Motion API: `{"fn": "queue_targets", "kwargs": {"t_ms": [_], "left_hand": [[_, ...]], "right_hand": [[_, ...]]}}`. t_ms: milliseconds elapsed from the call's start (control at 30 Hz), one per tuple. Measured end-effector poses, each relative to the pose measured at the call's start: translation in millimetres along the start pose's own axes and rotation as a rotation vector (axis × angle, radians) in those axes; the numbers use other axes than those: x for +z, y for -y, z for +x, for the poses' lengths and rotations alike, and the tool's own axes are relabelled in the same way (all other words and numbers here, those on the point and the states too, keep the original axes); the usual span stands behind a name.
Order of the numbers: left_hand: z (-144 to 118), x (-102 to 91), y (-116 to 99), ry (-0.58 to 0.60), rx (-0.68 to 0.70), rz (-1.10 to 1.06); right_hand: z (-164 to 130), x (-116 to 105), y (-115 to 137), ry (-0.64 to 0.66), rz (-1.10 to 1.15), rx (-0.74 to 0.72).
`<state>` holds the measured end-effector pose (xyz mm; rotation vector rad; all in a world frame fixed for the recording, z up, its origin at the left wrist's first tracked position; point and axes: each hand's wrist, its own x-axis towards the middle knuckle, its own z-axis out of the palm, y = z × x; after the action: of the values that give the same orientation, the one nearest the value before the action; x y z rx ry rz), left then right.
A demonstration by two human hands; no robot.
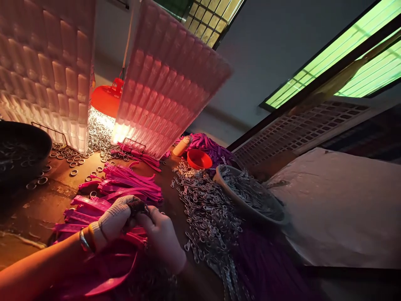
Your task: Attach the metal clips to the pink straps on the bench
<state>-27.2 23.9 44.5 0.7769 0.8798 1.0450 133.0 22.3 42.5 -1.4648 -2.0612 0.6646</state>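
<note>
My left hand (114, 221), in a white knit glove with bangles at the wrist, meets my right hand (163, 240) over a heap of pink straps (125, 188) on the brown table. Both hands pinch a small dark piece between the fingertips; what it is cannot be made out. A spread of silver metal clasps (209, 217) lies just right of my right hand. Loose metal rings (72, 159) lie scattered behind the straps.
A shallow bowl of metal clasps (250, 196) stands to the right. A small orange bowl (199, 159), purple straps (209, 146) and a red lamp (106, 100) sit further back. Two tall white quilted panels (46, 62) stand behind. A dark bowl (19, 150) sits at left.
</note>
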Motion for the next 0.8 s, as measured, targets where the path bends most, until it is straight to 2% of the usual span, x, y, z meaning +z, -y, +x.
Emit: {"fn": "queue_targets", "kwargs": {"t_ms": [133, 233, 300, 367, 467, 600, 700, 800], "left_hand": [[-7, -19.1, -10, -0.074, -0.057, -0.114], [-24, -32.3, -15, -0.044, -0.057, -0.213], [-34, -38.8, -16, -0.013, -0.063, -0.263], [-41, -43.6, -16, 0.002, -0.047, -0.306], [-45, -49.5, -13, 0.028, -0.019, -0.32], [-44, -57.2, -6, -0.029, -0.03, -0.253], [-42, -61.3, -4, -0.116, -0.035, -0.25], [-37, -62.2, -8, -0.229, -0.084, -0.327]], "right_hand": [[89, 6, -20, 0.033, -0.197, 0.003], [155, 28, -30, 0.127, -0.286, -0.018], [184, 49, -34, 0.202, -0.355, -0.017], [197, 67, -37, 0.254, -0.42, -0.012], [197, 78, -39, 0.249, -0.484, -0.03], [174, 62, -27, 0.151, -0.458, -0.138], [137, 41, -9, 0.126, -0.364, -0.258], [83, 29, 9, 0.174, -0.241, -0.382]]}}
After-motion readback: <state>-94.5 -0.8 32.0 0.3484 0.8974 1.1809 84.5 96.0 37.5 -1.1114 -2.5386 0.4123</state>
